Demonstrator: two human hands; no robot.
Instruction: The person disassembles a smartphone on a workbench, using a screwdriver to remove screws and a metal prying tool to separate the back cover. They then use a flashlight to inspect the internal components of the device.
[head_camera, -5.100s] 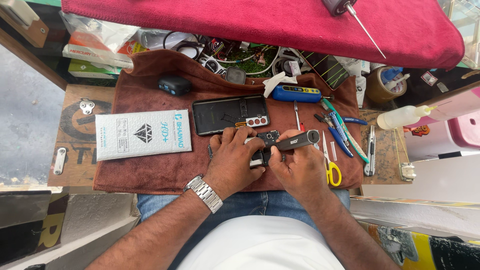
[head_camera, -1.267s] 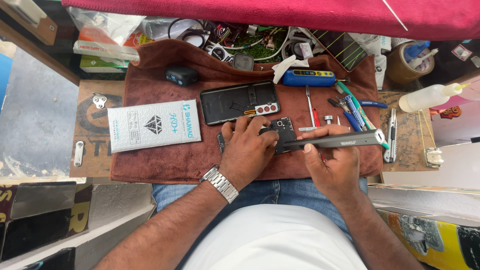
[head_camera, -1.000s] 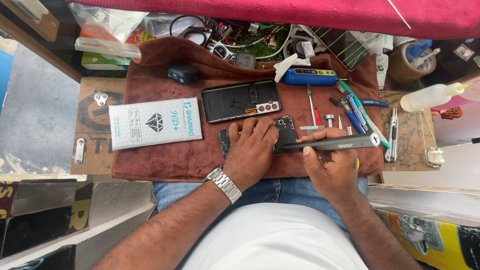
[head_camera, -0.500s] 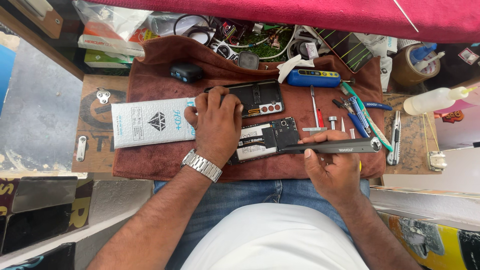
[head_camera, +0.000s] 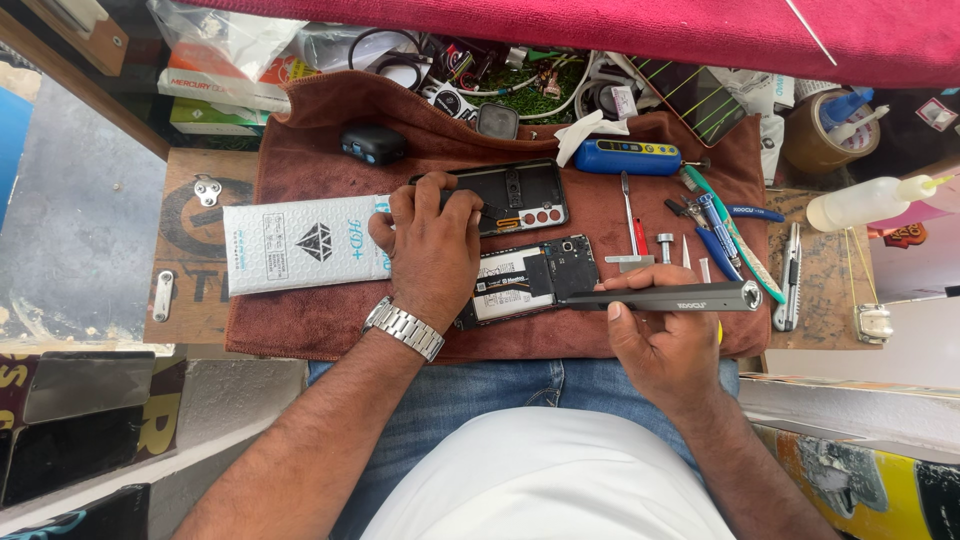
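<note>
L hand (head_camera: 432, 240) palm down, fingers curled on black back cover (head_camera: 520, 195), R hand (head_camera: 668, 345) grip wrapped round grey screwdriver (head_camera: 670, 297)

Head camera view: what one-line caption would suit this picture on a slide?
At a cloth-covered bench, the left hand rests on a phone back cover while the right hand holds an electric screwdriver beside an opened phone.

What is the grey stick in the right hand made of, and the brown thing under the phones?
The grey screwdriver looks like matte brushed metal, going by its even dull sheen. The brown mat looks like soft terry cloth: fuzzy, with folds.
</note>
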